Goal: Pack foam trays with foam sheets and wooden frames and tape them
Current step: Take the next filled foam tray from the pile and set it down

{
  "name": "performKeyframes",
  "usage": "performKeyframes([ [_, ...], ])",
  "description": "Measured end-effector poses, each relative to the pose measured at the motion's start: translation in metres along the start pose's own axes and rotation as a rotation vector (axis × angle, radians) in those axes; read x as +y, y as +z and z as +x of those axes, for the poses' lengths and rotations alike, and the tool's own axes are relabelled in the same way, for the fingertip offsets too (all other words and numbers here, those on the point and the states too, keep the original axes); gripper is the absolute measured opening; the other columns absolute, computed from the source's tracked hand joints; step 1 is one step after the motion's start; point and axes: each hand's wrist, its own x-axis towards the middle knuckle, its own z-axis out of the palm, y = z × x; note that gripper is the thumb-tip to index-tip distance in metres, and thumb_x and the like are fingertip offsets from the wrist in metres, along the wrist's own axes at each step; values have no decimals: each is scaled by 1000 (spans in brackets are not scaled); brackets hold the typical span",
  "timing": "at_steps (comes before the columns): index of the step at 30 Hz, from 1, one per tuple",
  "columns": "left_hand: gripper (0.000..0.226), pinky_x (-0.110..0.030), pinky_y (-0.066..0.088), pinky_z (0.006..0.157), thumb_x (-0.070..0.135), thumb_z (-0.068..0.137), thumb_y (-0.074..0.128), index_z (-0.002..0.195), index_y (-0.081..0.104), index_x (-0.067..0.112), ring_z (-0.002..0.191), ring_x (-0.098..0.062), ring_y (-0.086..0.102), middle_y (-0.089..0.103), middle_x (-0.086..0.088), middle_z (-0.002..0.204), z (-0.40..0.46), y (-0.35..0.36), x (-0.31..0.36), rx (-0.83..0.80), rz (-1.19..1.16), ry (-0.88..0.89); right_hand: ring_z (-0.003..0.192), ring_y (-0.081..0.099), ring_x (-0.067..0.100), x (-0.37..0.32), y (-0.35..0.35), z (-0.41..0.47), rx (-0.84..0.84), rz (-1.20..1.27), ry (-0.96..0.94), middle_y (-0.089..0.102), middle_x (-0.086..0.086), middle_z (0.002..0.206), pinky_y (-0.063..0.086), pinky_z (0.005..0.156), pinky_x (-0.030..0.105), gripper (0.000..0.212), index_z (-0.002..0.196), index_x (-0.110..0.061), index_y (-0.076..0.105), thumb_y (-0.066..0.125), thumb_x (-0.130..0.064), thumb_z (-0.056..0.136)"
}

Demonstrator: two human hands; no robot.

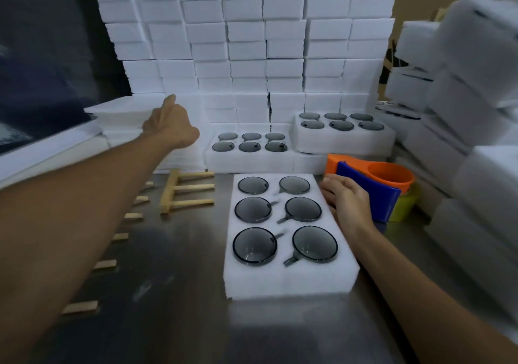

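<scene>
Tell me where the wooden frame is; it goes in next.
In the head view, the wooden frame lies on the metal table, left of the nearest foam tray and just below the left hand.

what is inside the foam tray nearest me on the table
The foam tray holds six dark glass cups mouth-up in round pockets, two columns of three, handles in side slots. Their bases sit hidden in the foam. The right hand rests against the tray's right edge.

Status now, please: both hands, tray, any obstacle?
Left hand reaching to foam sheets. Right hand resting against foam tray. Tray uncovered. No obstacle seen.
</scene>
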Motion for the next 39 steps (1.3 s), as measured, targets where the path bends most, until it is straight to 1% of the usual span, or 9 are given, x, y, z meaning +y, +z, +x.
performKeyframes([
  [4,64,-44,35,107,14,89,58,147,34,2,140,-32,32,21,-4,161,1,-6,-4,-1,-34,14,95,74,23,-1,1,-1,13,28,-3,76,9,99,59,89,40,15,107,-14,67,64,-10,94],
  [11,15,-43,32,84,0,78,58,91,66,0,108,-34,43,62,-10,107,-34,-21,12,478,312,331,89,74,21,-5,4,-7,9,11,-5,75,11,98,59,83,37,11,104,-14,66,62,-9,95],
  [15,23,-40,27,80,-7,74,50,84,68,4,103,-31,46,66,-5,92,-70,-22,20,612,401,599,77,73,17,-7,5,-12,10,-9,-22,74,9,89,58,68,31,10,101,-12,67,62,-7,94],
  [19,24,-37,44,78,-9,70,44,71,62,7,74,-30,58,61,-8,69,-120,-13,30,766,181,782,83,72,21,-9,4,-18,20,-22,-19,74,12,99,60,76,36,12,103,-14,67,63,-6,94],
  [22,33,-40,49,75,-19,58,57,80,61,6,66,-31,56,57,-8,66,-152,-3,42,762,-66,788,96,70,21,-14,4,-23,30,-105,-87,72,7,106,58,86,36,19,105,-18,66,67,-5,91],
  [25,42,-41,46,71,-21,57,59,90,67,4,68,-30,57,62,-6,71,-173,-2,57,707,-296,767,107,64,8,-27,7,-25,-71,-278,-305,66,-3,115,54,79,14,43,120,-26,59,73,-3,87],
  [28,34,-41,47,70,-18,62,59,86,70,3,74,-30,61,66,-7,76,-182,-5,68,635,-436,856,104,60,-4,-47,11,-28,-203,-382,-443,57,-13,120,51,76,8,67,131,-42,48,79,-7,83],
  [33,23,-44,51,70,-16,73,63,88,70,0,78,-28,64,69,-8,82,-175,-7,65,507,-622,868,80,63,-14,-68,7,-30,-130,-373,-523,66,-18,107,52,72,8,38,101,-29,71,73,5,84],
  [39,18,-41,50,85,15,88,71,105,67,10,90,-19,63,68,8,97,-159,-5,51,437,-775,659,74,67,-2,-90,4,-31,-222,-363,-556,75,-10,79,53,70,13,14,91,-20,74,79,-10,83],
])
